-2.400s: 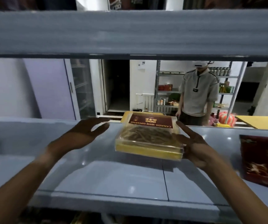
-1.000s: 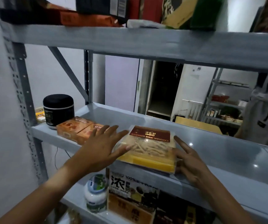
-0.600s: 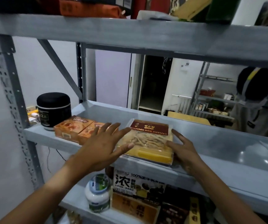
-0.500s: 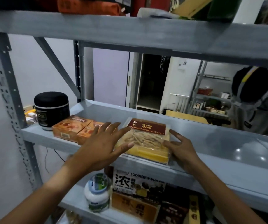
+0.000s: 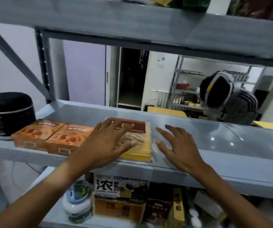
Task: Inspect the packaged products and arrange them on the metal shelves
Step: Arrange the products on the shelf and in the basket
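Ginseng in a clear-lidded yellow plastic box with a red label [image 5: 137, 142] lies on the grey metal shelf [image 5: 214, 145] at frame centre, beside two orange cartons [image 5: 53, 135]. Left hand [image 5: 106, 143] rests spread, seemingly on its lid; right hand [image 5: 176, 145] hovers spread, holding nothing.

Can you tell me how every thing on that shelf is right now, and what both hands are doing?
ginseng pack: lying flat on the middle shelf, beside the orange boxes
orange boxes: flat, side by side
black pot: upright, lid on
left hand: open, fingers spread on the pack
right hand: open, beside the pack
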